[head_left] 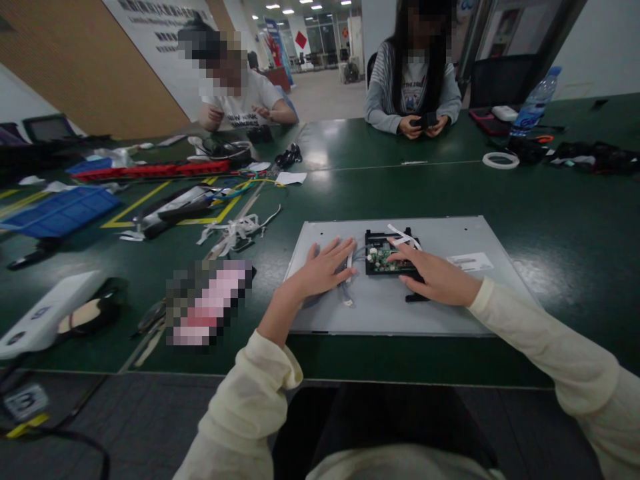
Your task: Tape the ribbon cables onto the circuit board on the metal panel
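Note:
A flat grey metal panel (380, 321) lies on the green table in front of me. On it sits a black plastic frame (369, 268) with a green circuit board (379, 258) inside. My left hand (324, 268) rests on the panel left of the frame, fingers stretched out, over a grey cable (345, 291) that it partly hides. Over the right part of the board is my right hand (434, 273), its fingers extended and apart, covering some of the board. A white strip (403, 235) crosses the frame's top edge. A white label (470, 262) is stuck on the panel's right side.
Left of the panel lie a blurred-out pink item (215, 300), tangled white strips (237, 233), a blue crate (60, 210) and a white device (47, 313). Far right are a tape roll (501, 160) and a water bottle (536, 103). Two people sit across the table (340, 193).

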Motion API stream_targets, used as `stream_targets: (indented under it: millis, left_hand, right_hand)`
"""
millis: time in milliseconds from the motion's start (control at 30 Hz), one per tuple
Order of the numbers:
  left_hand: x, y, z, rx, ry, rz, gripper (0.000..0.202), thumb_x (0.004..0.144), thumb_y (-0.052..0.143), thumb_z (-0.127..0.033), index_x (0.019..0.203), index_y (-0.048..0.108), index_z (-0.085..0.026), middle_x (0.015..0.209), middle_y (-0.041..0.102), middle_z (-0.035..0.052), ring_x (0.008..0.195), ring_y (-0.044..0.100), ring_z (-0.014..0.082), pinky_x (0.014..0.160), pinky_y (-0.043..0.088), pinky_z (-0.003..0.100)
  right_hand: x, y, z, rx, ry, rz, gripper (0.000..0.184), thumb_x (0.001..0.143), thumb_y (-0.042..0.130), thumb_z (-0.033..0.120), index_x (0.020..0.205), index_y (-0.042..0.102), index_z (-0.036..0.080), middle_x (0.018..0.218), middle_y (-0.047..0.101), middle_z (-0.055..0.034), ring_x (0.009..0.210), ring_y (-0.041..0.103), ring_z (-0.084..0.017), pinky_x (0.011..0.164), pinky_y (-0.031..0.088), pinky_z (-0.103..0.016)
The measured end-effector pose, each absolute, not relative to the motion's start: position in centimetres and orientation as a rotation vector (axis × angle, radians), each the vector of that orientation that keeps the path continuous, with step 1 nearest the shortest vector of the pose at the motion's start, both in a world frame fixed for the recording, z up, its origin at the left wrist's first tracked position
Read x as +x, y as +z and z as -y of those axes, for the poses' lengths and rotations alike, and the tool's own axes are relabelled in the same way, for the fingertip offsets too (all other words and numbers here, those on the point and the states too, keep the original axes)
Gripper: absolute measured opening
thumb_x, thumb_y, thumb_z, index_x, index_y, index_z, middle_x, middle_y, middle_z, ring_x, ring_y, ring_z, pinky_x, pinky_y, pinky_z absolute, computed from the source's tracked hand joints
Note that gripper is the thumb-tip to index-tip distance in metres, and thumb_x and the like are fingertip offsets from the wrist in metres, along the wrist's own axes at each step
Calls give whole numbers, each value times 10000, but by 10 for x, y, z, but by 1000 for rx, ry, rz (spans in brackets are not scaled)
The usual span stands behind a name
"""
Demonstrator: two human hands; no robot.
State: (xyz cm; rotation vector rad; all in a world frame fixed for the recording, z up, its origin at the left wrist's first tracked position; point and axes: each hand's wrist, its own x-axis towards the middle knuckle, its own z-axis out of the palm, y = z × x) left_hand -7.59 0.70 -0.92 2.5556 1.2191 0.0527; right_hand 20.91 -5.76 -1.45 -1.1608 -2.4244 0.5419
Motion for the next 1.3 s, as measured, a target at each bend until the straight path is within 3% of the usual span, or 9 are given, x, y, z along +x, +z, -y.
stream_targets:
  millis: [167,333,433,600,800,900,1000,1133,1300]
  left_hand:
    - [-74,-4,-4,2551,-19,-1234,722,865,369,-632,1475,167,-301,1553,152,41,1434,93,293,1111,21,570]
    - [-71,-1,0,2424,59,-1330,553,957,60,-516,1454,221,-336,1540,207,-32,1431,140,215,1125,40,544]
    - [-68,-4,0,2435,151,-1364,529,963,108,-506,1430,291,-336,1517,282,-25,1416,197,219,1123,74,544]
    - [-63,-6,-2,2441,389,-1412,496,970,211,-453,1407,355,-269,1448,418,56,1350,342,234,1107,185,519]
    - [-35,24,13,2362,857,-1224,435,950,348,-383,1320,455,-181,1352,512,93,1245,465,196,1067,331,372]
    - [-8,43,21,2189,839,-1058,395,963,307,-395,1195,549,-186,1231,597,70,1140,538,177,984,406,333]
    - [16,49,18,2024,577,-889,492,963,251,-459,927,636,-156,937,676,54,896,610,159,819,466,292]
    - [25,40,5,1793,401,-714,509,941,307,-491,667,565,-148,548,522,-17,541,506,96,596,424,236]
    - [5,31,0,1683,385,-599,336,871,513,-421,710,595,-137,489,466,-54,463,427,61,523,357,198]
  right_hand:
    - [207,-14,57,-1083,387,2332,502,888,463,309,1373,348,248,1317,466,-119,1171,495,-280,946,457,-494]
    - [209,-6,59,-863,367,2055,298,873,501,267,1166,550,250,1164,479,-100,1119,493,-248,966,426,-470]
    - [212,-3,61,-795,424,1987,205,882,479,253,1036,615,248,1155,484,-87,1135,485,-240,973,409,-461]
    - [211,-6,62,-759,539,1979,258,857,525,284,1094,617,239,1265,481,-102,1219,442,-254,1028,346,-473]
    - [206,-8,60,-562,1283,1561,199,835,506,324,921,654,223,1201,572,-70,1183,509,-257,1023,367,-479]
    - [206,-5,60,-462,1558,1334,168,804,503,309,793,633,204,1057,636,-56,1074,584,-250,1006,387,-492]
    - [209,-1,60,-451,1670,1242,163,764,532,338,728,597,193,996,657,-59,997,613,-249,966,424,-488]
    - [212,0,57,-488,1660,1254,179,771,540,339,703,586,180,924,672,-75,930,633,-238,872,481,-419]
    - [211,-7,53,-613,1578,1270,221,810,546,362,717,607,171,867,673,-73,804,654,-202,691,508,-313]
